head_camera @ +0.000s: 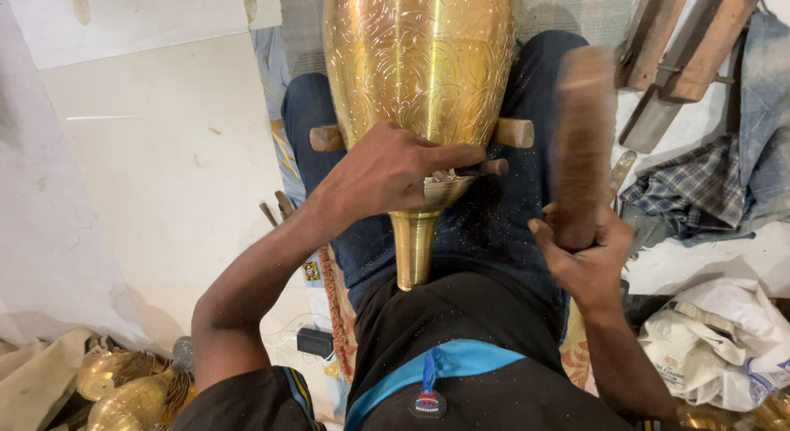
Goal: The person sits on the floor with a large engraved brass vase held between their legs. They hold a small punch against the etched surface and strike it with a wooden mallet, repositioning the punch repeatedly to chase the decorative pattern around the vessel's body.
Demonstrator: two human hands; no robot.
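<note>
Pinching a small chisel (481, 167) against the brass vase (415, 60), left hand (387, 172) fingers closed; right hand (586, 262) grips a wooden mallet (583, 135) (blurred)

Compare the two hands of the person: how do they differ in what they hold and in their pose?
The left hand lies on the engraved brass vase and pinches a thin tool against it; the right hand is off the vase and grips a wooden mallet. The thin tool looks sharp; the mallet is blurred. Both hands are bare.
</note>
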